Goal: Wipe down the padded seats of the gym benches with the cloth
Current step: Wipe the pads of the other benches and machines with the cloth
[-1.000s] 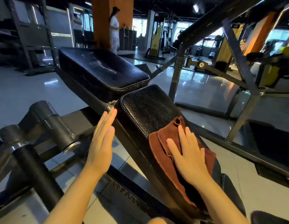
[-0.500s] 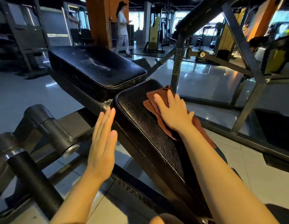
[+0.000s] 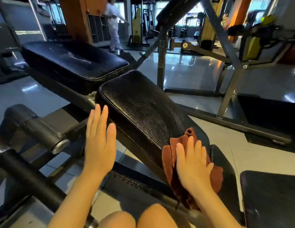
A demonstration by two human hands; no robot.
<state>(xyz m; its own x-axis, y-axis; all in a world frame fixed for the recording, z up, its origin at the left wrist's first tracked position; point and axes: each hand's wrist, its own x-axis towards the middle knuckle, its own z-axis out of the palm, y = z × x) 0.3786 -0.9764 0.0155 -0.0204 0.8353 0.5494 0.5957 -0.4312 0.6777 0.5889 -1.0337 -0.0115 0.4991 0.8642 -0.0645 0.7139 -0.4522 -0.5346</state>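
1. Head view: the right hand [image 3: 192, 163] lies flat, fingers straight, pressing a rust-brown terry cloth [image 3: 169, 168] onto the near end of the black textured padded bench seat [image 3: 140, 106].
2. Left hand [image 3: 99, 142] hangs with fingers straight, grasping nothing, beside the seat's left edge.
3. A second black pad [image 3: 72, 60] sits beyond.

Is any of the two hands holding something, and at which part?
Neither grips anything. The right hand presses flat on the middle of the brown cloth on the seat pad; the left hand is open.
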